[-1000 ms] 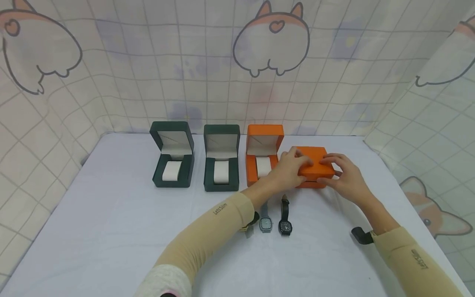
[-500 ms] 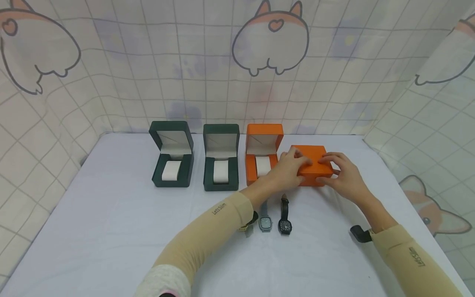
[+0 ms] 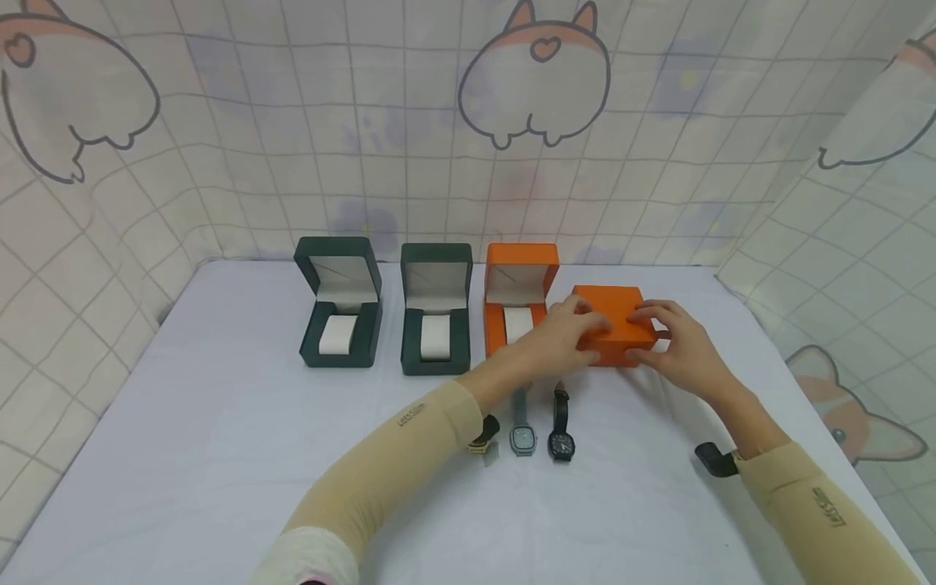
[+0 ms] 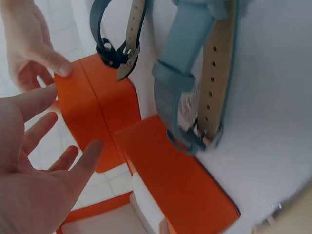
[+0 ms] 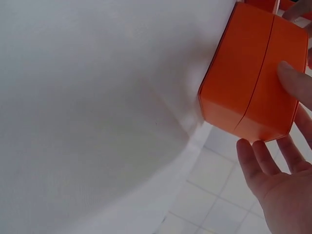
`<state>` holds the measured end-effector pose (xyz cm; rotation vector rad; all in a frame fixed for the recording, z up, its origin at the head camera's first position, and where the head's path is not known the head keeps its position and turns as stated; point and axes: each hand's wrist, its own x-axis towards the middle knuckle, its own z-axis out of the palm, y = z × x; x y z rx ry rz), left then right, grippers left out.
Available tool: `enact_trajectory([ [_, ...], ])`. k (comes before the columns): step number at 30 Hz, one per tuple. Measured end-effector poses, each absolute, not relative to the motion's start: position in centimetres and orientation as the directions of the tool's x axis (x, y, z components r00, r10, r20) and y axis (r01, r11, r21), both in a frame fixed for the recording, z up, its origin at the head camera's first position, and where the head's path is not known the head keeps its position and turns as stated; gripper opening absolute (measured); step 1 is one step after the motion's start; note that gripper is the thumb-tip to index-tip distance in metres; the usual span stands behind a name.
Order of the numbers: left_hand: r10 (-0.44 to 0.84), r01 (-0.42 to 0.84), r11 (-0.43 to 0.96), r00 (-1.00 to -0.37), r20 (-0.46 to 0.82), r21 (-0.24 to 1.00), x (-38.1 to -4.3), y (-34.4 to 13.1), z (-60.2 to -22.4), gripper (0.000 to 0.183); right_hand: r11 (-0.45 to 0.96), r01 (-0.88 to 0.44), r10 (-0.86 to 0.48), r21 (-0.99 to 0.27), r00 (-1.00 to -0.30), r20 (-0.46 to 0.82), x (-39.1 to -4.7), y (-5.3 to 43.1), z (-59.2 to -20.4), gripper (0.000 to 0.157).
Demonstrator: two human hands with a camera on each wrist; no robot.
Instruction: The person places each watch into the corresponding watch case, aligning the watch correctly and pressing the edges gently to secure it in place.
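A closed orange watch box [image 3: 608,302] sits at the right of a row of boxes. My right hand [image 3: 683,353] holds its right front corner, thumb on the front of the lid and fingers around the top and side. At the box's left front corner is my left hand [image 3: 559,337], fingers loosely extended; in the left wrist view this hand [image 4: 34,170] grips nothing. Nearer me lie a black watch [image 3: 561,443], a light-blue watch [image 3: 522,439] and a gold watch with a dark strap [image 3: 478,443], the last partly hidden by my left sleeve.
Left of the closed box stand an open orange watch box [image 3: 495,325] and two open dark green boxes, one in the middle [image 3: 461,341] and one at left [image 3: 369,333], each with a white cushion. A patterned curtain [image 3: 409,162] hangs behind the white table [image 3: 219,447].
The narrow gap under the orange lid has closed. My left hand has drawn back slightly to the left from the box, and its forearm uncovers more of the gold watch. The right hand stays put.
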<state>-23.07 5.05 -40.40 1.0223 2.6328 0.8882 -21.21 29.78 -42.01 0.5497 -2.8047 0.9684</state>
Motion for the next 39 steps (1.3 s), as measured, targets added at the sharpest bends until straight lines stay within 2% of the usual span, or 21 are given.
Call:
enact_trajectory([
  [7,0.653,0.532,0.569,-0.756,0.049,0.627,-22.6,2.5,-39.7,0.044,0.748,-0.359,-0.274,-0.558,-0.933,0.233,-20.9,29.6,-41.3,0.044],
  [12,0.640,0.539,0.589,-0.766,0.059,0.603,-22.2,1.1,-39.3,0.046,0.747,-0.367,-0.269,-0.554,-0.930,0.252,-20.9,29.2,-40.8,0.043],
  [19,0.634,0.535,0.587,-0.770,0.065,0.608,-21.4,-1.2,-39.0,0.042,0.758,-0.405,-0.269,-0.510,-0.908,0.321,-20.8,28.2,-39.7,0.040],
  [25,0.621,0.509,0.565,-0.781,0.071,0.650,-20.4,-3.3,-38.7,0.042,0.740,-0.474,-0.320,-0.478,-0.872,0.369,-20.5,26.5,-38.6,0.036],
  [34,0.596,0.494,0.565,-0.798,0.087,0.661,-18.8,-5.9,-38.7,0.040,0.716,-0.516,-0.406,-0.470,-0.856,0.321,-20.3,24.1,-37.9,0.041],
  [39,0.552,0.445,0.592,-0.831,0.064,0.672,-17.9,-7.0,-39.3,0.040,0.707,-0.541,-0.464,-0.455,-0.841,0.279,-20.6,23.0,-37.5,0.043],
])
